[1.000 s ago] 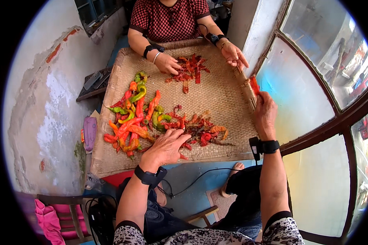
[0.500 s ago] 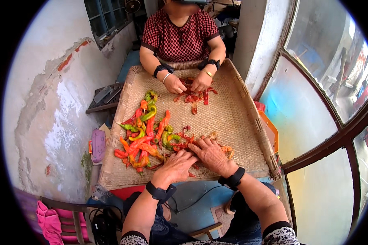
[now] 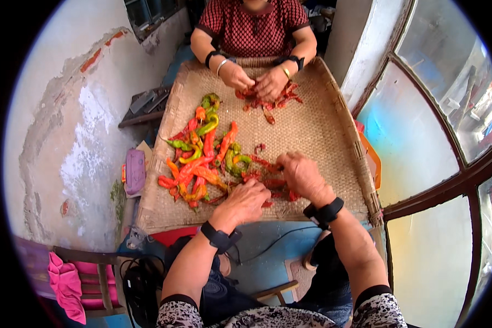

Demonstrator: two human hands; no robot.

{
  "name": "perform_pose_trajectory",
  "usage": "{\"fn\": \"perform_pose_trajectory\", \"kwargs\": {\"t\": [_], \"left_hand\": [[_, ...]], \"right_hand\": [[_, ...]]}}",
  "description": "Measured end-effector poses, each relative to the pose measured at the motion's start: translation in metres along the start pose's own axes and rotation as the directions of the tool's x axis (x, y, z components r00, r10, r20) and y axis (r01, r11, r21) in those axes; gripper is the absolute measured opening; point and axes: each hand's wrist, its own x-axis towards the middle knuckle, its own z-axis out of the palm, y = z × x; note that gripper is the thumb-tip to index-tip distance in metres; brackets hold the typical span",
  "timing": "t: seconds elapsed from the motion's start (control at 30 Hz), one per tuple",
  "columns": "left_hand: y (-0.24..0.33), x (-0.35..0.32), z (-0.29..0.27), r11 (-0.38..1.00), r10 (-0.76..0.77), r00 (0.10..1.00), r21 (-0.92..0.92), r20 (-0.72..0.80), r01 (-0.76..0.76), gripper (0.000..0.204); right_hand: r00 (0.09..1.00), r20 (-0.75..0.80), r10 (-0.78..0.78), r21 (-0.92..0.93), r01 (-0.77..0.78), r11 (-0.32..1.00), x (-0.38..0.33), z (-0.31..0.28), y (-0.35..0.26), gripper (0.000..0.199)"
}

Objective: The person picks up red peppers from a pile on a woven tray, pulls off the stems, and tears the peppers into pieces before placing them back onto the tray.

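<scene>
My left hand (image 3: 245,201) is low over the front of a woven tray (image 3: 317,134), fingers curled down among dark red dried chili peppers (image 3: 276,183). Whatever lies under those fingertips is hidden. To its right and a little farther in, my right hand (image 3: 302,174) is closed, its fingers bent round the end of a dried red chili. A gap with dried chilies separates the two hands. Left of them spreads a heap of fresh chili peppers (image 3: 205,156), red, orange and green, some curled.
Across the tray a person in a red patterned top handles another small pile of dried chilies (image 3: 281,101) with both hands. A raised rim (image 3: 341,120) borders the tray. A chair with pink cloth (image 3: 68,284) stands at lower left; a glazed window frame (image 3: 432,202) is on the right.
My hands, close together before, have moved apart: the right one lifted its flat fingers, shifted right and curled them. The whole view has tipped, so the tray sits higher in the picture.
</scene>
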Motion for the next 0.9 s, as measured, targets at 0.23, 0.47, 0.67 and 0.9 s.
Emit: {"fn": "perform_pose_trajectory", "kwargs": {"t": [0.23,0.47,0.67,0.9], "left_hand": [[-0.006,0.011,-0.010,0.981,-0.100,0.931,-0.192,-0.351,0.033,0.015],[0.000,0.022,-0.028,0.786,-0.443,0.804,-0.603,-0.397,0.136,0.017],[-0.006,0.021,-0.017,0.748,-0.475,0.808,-0.644,-0.348,0.163,0.018],[0.007,0.028,-0.014,0.791,-0.318,0.826,-0.610,-0.464,-0.038,0.028]], "right_hand": [[0.953,-0.134,0.273,0.544,-0.160,0.824,0.001,-0.034,0.012,0.017],[0.902,-0.139,0.409,0.672,-0.217,0.708,-0.011,-0.047,0.017,0.020],[0.974,-0.132,0.185,0.502,-0.096,0.859,-0.013,-0.041,0.016,0.017],[0.980,0.024,0.197,0.580,-0.175,0.796,-0.019,-0.029,-0.018,0.017]]}}
